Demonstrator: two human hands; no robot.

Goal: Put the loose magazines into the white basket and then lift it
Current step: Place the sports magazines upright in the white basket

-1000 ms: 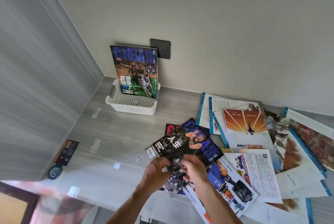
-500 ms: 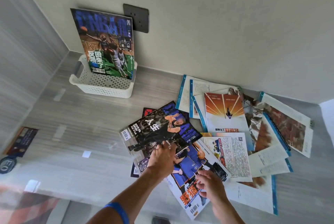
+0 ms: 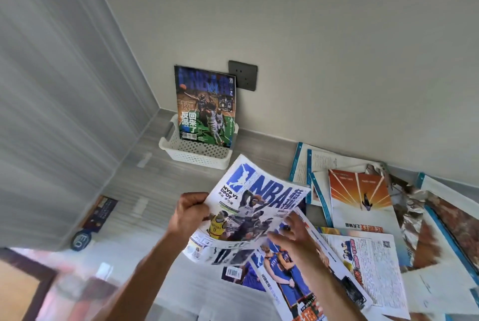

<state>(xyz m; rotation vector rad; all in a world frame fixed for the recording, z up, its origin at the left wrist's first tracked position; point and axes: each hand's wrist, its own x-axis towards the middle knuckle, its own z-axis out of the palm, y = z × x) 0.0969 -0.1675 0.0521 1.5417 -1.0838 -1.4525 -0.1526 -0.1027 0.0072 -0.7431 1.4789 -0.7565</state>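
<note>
- bottom centre of frame: my left hand point(image 3: 190, 213) pinches the left edge of the white nba mag point(image 3: 255, 210), thumb on the cover, other fingers behind. my right hand point(image 3: 291, 234) is spread flat, fingers fanned, at the mag's lower right edge; can't tell if it's gripping or just steadying.
- the mag's thin, glossy, light. lower end curls under, so it's floppy & prob slippery. i'd hold near the spine edge w/ both hands to stop it drooping.
- lower right: the blue-cover mag point(image 3: 290, 276) & other loose magazines point(image 3: 363, 206) lie overlapped on the grey counter point(image 3: 134, 186). slick covers, likely to slide off each other, so take one at a time.
- upper centre, by the wall: the white basket point(image 3: 193, 151) w/ one mag point(image 3: 206, 105) standing upright in it, leaning back below the wall socket point(image 3: 242, 75). perforated plastic, looks light; grab the end handle slots to lift.
</note>
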